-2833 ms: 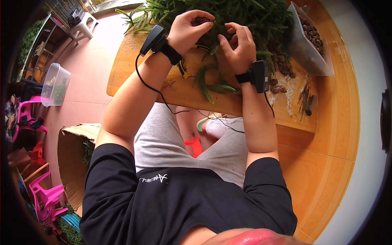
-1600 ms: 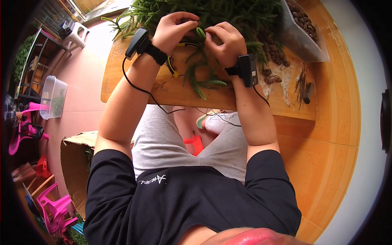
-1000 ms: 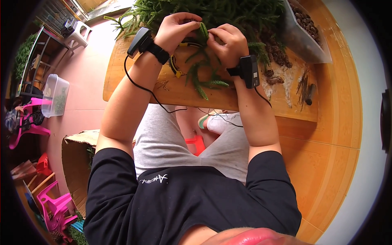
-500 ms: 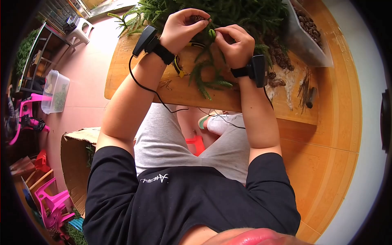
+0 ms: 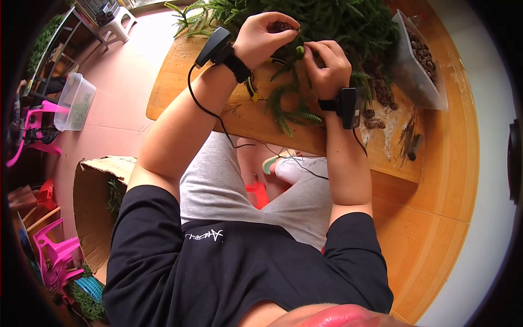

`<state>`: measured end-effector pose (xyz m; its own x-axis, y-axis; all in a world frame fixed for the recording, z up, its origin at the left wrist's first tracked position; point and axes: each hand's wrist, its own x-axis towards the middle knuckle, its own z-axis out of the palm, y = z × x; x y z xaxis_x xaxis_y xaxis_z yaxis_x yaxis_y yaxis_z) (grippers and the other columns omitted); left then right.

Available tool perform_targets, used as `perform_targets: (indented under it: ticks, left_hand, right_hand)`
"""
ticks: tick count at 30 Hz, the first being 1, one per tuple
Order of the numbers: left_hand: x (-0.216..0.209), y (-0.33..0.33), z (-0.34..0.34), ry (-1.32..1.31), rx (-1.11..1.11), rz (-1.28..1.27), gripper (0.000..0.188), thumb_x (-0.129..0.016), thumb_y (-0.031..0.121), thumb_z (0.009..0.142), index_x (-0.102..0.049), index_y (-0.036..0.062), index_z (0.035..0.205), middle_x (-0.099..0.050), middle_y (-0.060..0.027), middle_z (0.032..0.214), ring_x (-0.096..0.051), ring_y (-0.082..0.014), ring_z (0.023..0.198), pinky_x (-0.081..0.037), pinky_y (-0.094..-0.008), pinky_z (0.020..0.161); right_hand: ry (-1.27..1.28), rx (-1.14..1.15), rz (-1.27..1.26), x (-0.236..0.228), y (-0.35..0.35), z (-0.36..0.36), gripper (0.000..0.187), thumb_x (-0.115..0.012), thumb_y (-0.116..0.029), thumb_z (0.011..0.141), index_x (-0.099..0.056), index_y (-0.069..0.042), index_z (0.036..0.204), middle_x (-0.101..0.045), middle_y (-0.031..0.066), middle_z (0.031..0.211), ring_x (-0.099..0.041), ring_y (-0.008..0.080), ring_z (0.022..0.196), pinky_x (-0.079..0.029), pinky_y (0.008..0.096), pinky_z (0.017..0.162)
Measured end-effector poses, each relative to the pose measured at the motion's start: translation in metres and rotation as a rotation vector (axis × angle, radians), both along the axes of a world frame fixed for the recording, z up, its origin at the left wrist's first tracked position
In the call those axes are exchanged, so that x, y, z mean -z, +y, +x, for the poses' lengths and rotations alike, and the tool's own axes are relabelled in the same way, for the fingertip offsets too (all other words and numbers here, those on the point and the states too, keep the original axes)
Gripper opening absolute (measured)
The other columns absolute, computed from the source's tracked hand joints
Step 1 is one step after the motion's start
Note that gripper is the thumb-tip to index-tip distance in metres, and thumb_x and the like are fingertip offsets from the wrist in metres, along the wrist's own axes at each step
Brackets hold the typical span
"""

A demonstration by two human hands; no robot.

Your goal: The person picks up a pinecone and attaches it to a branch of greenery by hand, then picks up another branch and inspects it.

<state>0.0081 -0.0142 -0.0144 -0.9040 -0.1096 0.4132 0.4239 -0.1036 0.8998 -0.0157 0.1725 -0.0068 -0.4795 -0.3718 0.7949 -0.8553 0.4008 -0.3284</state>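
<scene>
At the far side of the wooden table [image 5: 190, 82], my left hand [image 5: 264, 39] is closed around a small brown pine cone [image 5: 282, 26], its thumb and fingertips pressed together. To its right, slightly nearer, my right hand [image 5: 330, 68] pinches a green pine sprig [image 5: 299, 52] between thumb and fingers. The hands are close but apart. Below them a curved green pine branch [image 5: 280, 111] hangs over the table; whether it joins the pinched sprig cannot be seen. A yellow-and-black tool [image 5: 251, 90] lies partly hidden beyond my left wrist.
Green pine branches [image 5: 348, 22] pile up behind my hands. At right stand a clear bin [image 5: 414, 90] of pine cones and loose brown cones [image 5: 384, 92]. A cardboard box [image 5: 90, 207], clear tub [image 5: 76, 103] and pink stool [image 5: 57, 245] sit on the left floor.
The whole view has shifted, so the table and both hands appear farther right. Both hands keep their hold on the pine cone and the pine sprig.
</scene>
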Motion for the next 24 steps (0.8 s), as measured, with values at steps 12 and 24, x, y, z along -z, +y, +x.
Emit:
perform_targets:
  ticks: [12, 24]
  left_hand:
    - [0.0003, -0.0004, -0.0028, 0.026, 0.013, -0.083, 0.020, -0.071, 0.007, 0.085, -0.071, -0.0004, 0.103, -0.070, -0.0025, 0.090, -0.062, -0.0057, 0.081, -0.052, -0.0207, 0.073]
    - [0.0040, 0.0070, -0.0017, 0.046, -0.041, -0.166, 0.028, -0.074, 0.012, 0.084, -0.066, -0.0003, 0.108, -0.069, -0.0057, 0.091, -0.064, -0.0089, 0.083, -0.053, -0.0221, 0.075]
  right_hand:
    - [-0.141, -0.032, 0.007, -0.0019, -0.0006, 0.0059, 0.007, -0.066, -0.005, 0.084, -0.068, -0.001, 0.089, -0.064, 0.0086, 0.085, -0.064, 0.0200, 0.068, -0.052, 0.0293, 0.062]
    - [-0.171, -0.026, -0.053, -0.0036, 0.0031, 0.0036, 0.007, -0.066, -0.008, 0.084, -0.067, -0.003, 0.089, -0.063, 0.0080, 0.083, -0.061, 0.0202, 0.068, -0.049, 0.0301, 0.062]
